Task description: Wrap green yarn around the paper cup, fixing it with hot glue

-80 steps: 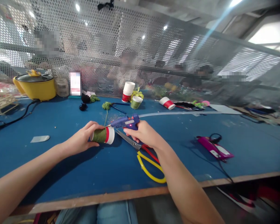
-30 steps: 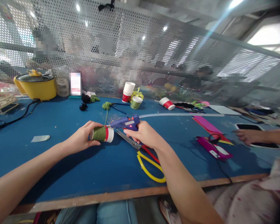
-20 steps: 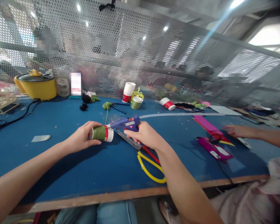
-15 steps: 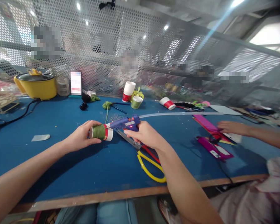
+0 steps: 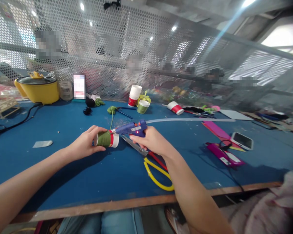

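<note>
From my head camera, I have the yarn-wrapped paper cup (image 5: 104,139) in my left hand (image 5: 92,139), fingers over its top and thumb beneath, the grip only as wide as the cup. It lies on its side between my hands, its long axis running roughly from one to the other, the white end pointing toward my right hand (image 5: 151,139). The left hand is the nearer, being on the cup itself. My right hand is wrapped around the handle of a blue hot glue gun (image 5: 133,128), whose nozzle points back at the cup where the green yarn meets the red band; I can't tell if the tip touches. A strand runs from the cup to a green yarn ball (image 5: 111,110) beyond my hands. Open-bladed scissors (image 5: 144,151) lie just below my right hand, handles partly behind my forearm.

Compared with half a second ago, my hands, cup and gun look almost unchanged. Well to the right of my right hand, though, a co-worker's hand was over the phone (image 5: 243,140); now that hand is gone, and the phone lies face up, beside the pink and red sheets (image 5: 217,131).
</note>
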{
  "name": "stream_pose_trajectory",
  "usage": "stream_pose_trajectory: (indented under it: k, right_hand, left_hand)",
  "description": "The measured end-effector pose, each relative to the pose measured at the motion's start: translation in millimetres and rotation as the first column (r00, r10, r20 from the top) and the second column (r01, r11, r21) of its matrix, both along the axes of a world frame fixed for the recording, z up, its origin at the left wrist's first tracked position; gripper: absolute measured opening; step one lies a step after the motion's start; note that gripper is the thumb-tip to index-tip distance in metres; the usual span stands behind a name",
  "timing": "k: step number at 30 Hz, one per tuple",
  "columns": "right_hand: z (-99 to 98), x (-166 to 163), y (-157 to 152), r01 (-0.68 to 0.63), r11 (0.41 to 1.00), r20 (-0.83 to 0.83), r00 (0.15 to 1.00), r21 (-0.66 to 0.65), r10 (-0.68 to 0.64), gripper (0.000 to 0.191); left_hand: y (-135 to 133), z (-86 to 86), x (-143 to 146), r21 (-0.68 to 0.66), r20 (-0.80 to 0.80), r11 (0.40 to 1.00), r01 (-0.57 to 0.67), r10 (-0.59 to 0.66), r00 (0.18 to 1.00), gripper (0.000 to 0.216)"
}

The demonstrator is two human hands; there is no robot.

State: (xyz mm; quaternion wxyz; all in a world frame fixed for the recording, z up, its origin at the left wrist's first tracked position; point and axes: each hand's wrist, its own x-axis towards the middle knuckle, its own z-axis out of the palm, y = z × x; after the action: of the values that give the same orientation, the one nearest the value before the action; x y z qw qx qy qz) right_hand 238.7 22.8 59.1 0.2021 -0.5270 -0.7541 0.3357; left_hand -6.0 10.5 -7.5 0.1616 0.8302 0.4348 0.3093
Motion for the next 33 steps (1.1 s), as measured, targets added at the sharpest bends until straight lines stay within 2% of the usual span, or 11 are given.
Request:
stream_pose_trajectory:
  k: [5,17,33]
  right_hand:
    - [-0.1,-0.9,-0.7,0.026,0.999,0.002,1.000,0.019,-0.026,0.025]
    - [-0.9,0.8,-0.3,-0.042,0.999,0.017,0.999,0.021,0.041,0.032]
    - [-0.3,-2.3,-1.3,0.040,0.999,-0.006,0.999,0.028,-0.039,0.024]
  left_hand:
    - [-1.4,1.4,0.9,0.031,-0.024,1.000,0.004,-0.003,1.000,0.046]
    - [1.5,-1.4,-1.4,-0.118,0.065,0.992,-0.045,0.053,0.996,0.049]
    - [-4.1,1.4,1.5,0.068,-0.108,0.997,0.040,-0.032,0.994,0.047]
